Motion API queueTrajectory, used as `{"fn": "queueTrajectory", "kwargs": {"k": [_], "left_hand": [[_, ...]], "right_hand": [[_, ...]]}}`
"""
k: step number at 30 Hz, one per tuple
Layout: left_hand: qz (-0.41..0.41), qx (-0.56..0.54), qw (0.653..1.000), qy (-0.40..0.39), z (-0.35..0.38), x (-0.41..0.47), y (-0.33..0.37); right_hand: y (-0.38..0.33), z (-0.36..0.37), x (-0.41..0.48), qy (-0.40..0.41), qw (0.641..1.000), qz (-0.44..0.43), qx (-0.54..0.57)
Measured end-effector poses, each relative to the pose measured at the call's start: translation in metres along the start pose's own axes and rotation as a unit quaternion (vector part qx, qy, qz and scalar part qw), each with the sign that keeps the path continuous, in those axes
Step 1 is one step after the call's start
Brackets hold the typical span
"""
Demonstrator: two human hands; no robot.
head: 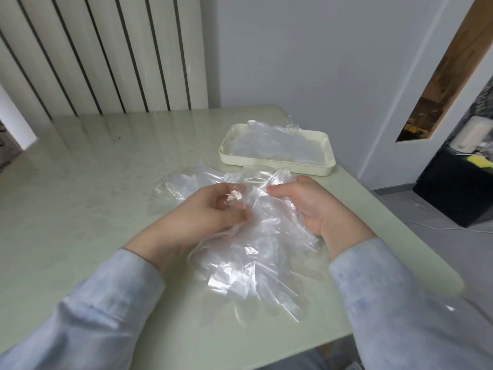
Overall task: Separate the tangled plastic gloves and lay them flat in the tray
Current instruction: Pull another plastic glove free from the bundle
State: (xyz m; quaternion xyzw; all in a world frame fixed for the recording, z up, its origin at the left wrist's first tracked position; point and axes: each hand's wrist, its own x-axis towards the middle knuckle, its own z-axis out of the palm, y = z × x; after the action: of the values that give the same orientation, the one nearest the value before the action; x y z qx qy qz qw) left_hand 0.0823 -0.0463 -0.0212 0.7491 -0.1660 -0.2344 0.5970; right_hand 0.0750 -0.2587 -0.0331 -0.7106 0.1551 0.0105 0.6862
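Clear plastic gloves (256,244), tangled in one crumpled bunch, are lying on the table (88,188) between both hands and spilling toward the near edge.

Left hand (213,209): fingers are curling in and pinching a fold of the film at the bunch's upper left.

Right hand (301,201): fingers are closing on the film at the upper right, palm facing inward.

Sleeves (88,311): pale blue, covering both forearms to the wrists.

Loose glove (184,180): spreading flat on the table just beyond the left hand; whether it joins the bunch cannot be told.

Tray (277,166): cream, shallow, sitting beyond the hands near the far right corner. It is holding separated gloves (274,145) lying fairly flat, one end poking over the far rim.
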Motion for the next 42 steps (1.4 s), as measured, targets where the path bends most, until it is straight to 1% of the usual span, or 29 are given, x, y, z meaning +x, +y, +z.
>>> {"fn": "queueTrajectory", "kwargs": {"k": [2, 4, 6, 8, 9, 10, 11, 13, 16, 17, 19, 21, 22, 23, 25, 29, 31, 33, 35, 36, 38, 40, 42], "left_hand": [[0.013, -0.008, 0.999, 0.041, 0.001, 0.002, -0.002], [0.024, -0.067, 0.996, 0.058, 0.000, 0.003, -0.002], [0.025, -0.185, 0.982, 0.035, -0.002, 0.001, 0.006], [0.018, -0.313, 0.949, -0.010, 0.000, -0.003, 0.017], [0.012, -0.349, 0.937, -0.012, 0.002, -0.005, 0.020], [0.005, -0.349, 0.937, 0.005, 0.005, -0.005, 0.020], [-0.001, -0.324, 0.946, 0.035, 0.008, -0.003, 0.018], [0.010, -0.287, 0.954, 0.084, 0.017, 0.001, 0.014], [0.000, -0.254, 0.951, 0.175, 0.022, 0.012, 0.004], [0.003, -0.237, 0.953, 0.187, 0.022, 0.013, 0.002], [0.010, -0.220, 0.955, 0.196, 0.022, 0.014, 0.000], [0.010, -0.215, 0.957, 0.195, 0.023, 0.013, 0.000], [0.006, -0.208, 0.959, 0.190, 0.025, 0.012, 0.000], [0.001, -0.206, 0.960, 0.189, 0.027, 0.011, 0.000], [-0.003, -0.200, 0.962, 0.189, 0.028, 0.012, 0.000], [-0.006, -0.213, 0.956, 0.203, 0.023, 0.013, -0.001], [0.013, -0.177, 0.957, 0.228, 0.017, 0.015, 0.001], [0.046, -0.103, 0.953, 0.280, 0.003, 0.015, 0.000], [0.084, 0.047, 0.941, 0.325, -0.014, 0.017, -0.007], [0.091, 0.136, 0.933, 0.321, -0.020, 0.016, -0.010], [0.085, 0.281, 0.915, 0.277, -0.023, 0.012, -0.013], [0.060, 0.366, 0.903, 0.218, -0.020, 0.011, -0.014], [0.046, 0.422, 0.888, 0.179, -0.017, 0.012, -0.017]], "right_hand": [[-0.001, 0.000, 0.001, 0.000, 1.000, 0.000, 0.004], [0.000, 0.002, 0.001, -0.006, 1.000, 0.002, 0.004], [0.001, 0.003, 0.002, -0.012, 1.000, -0.002, 0.004], [0.001, 0.004, 0.002, -0.015, 1.000, -0.002, 0.012], [0.001, 0.004, 0.001, -0.019, 1.000, -0.001, 0.020], [0.000, 0.004, 0.000, -0.026, 0.999, -0.001, 0.028], [0.000, 0.005, 0.000, -0.030, 0.999, -0.002, 0.032], [-0.002, 0.005, -0.002, -0.027, 0.999, 0.001, 0.030], [-0.004, 0.004, -0.002, -0.022, 0.999, 0.030, 0.030], [-0.005, 0.004, -0.003, -0.029, 0.998, 0.046, 0.029], [-0.009, 0.006, -0.004, -0.051, 0.997, 0.054, 0.038], [-0.010, 0.006, -0.004, -0.074, 0.995, 0.040, 0.059], [-0.011, 0.007, -0.006, -0.082, 0.995, 0.025, 0.050], [-0.011, 0.007, -0.010, -0.084, 0.996, 0.011, 0.031], [-0.008, 0.007, -0.016, -0.061, 0.998, 0.000, 0.000], [-0.006, 0.005, -0.018, -0.054, 0.998, -0.028, 0.018], [-0.008, 0.002, -0.018, -0.030, 0.999, -0.037, 0.023], [-0.008, -0.001, -0.019, -0.023, 0.999, -0.037, 0.030], [-0.008, -0.001, -0.019, -0.017, 0.999, -0.035, 0.023], [-0.007, -0.001, -0.018, -0.012, 0.999, -0.035, 0.016], [-0.008, 0.001, -0.016, 0.006, 0.999, -0.031, 0.004], [-0.007, 0.001, -0.014, 0.021, 0.999, -0.028, -0.007], [-0.006, 0.001, -0.012, 0.027, 0.999, -0.028, -0.014]]}}
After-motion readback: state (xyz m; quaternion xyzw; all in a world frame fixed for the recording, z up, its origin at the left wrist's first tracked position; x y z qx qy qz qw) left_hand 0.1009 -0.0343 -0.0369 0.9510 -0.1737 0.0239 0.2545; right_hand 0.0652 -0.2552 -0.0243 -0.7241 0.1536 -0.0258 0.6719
